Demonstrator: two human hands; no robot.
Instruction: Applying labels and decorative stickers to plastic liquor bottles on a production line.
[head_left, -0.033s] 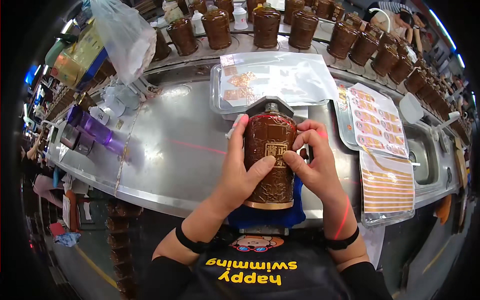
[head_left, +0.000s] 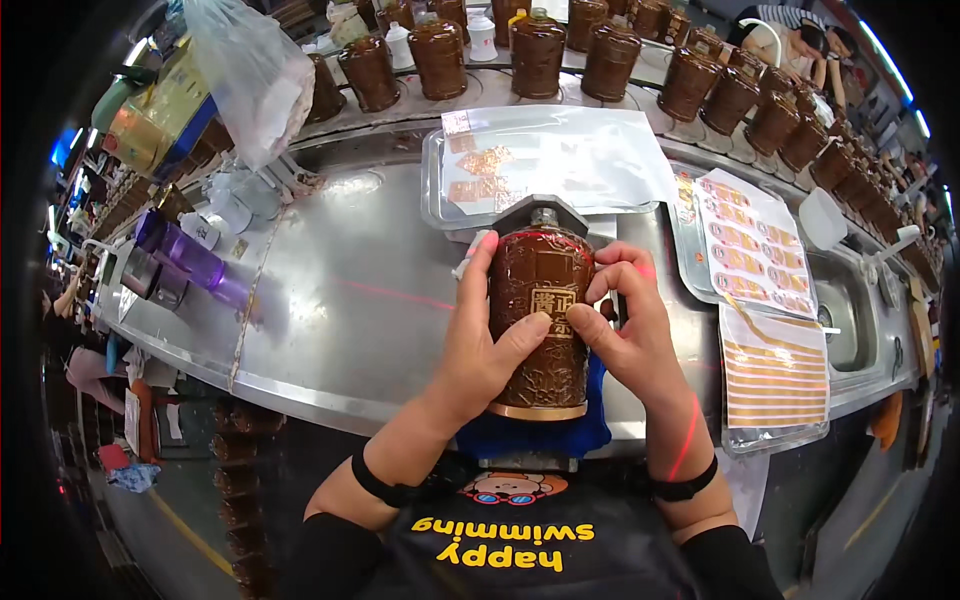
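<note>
A brown embossed bottle (head_left: 540, 372) with a gold base rim leans in front of me, its neck against a dark grey angled rest (head_left: 572, 220). On its front sits a small square gold-framed label (head_left: 552, 303). My left hand (head_left: 475, 335) wraps the bottle's left side, thumb pressed on the label's lower left. From the right, my right hand (head_left: 635, 325) grips the bottle, its thumb at the label's right edge and its fingers curled at the side. A scrap of white material (head_left: 468, 262) shows by my left fingertips. Under the bottle lies a blue cloth (head_left: 592, 428).
Behind the rest stands a clear tray (head_left: 432, 180) with a label sheet (head_left: 560, 150). Sheets of gold-red labels (head_left: 755, 240) and gold strips (head_left: 775, 370) lie right, beside a sink (head_left: 850, 320). Brown bottles (head_left: 440, 58) line the back. A purple bottle (head_left: 190, 258) lies left.
The bottles along the back have shifted very slightly to the right. My hands and the bottle they hold stay almost in place.
</note>
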